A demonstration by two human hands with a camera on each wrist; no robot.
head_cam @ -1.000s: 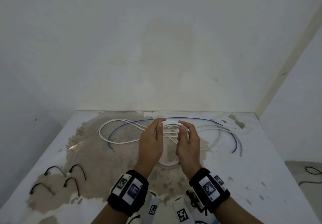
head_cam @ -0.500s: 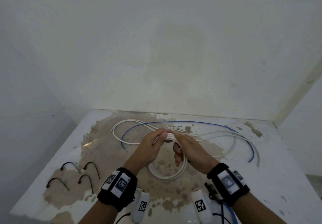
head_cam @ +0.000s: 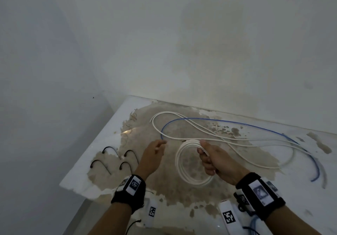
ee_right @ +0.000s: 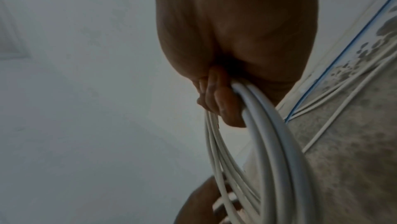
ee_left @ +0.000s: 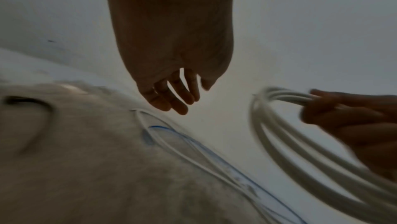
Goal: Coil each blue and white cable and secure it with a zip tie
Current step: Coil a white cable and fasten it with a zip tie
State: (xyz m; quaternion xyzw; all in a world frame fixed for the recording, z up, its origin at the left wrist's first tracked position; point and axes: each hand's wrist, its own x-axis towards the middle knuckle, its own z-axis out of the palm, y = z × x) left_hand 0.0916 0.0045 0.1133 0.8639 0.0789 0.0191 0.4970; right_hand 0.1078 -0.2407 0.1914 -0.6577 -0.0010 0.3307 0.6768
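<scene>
Your right hand (head_cam: pixel 217 160) gripped the coiled white cable (head_cam: pixel 184 163) above mid-table (head_cam: pixel 109 125); your left hand (head_cam: pixel 151 156) hung empty, fingers loose, between it and zip ties (head_cam: pixel 113 160) near the left edge.

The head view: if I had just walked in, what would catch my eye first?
Probably the white cable coil, gripped by the right hand just above the stained table. Behind it a blue cable and more white cable sprawl loose, and four black zip ties lie left, near the empty left hand.
</scene>
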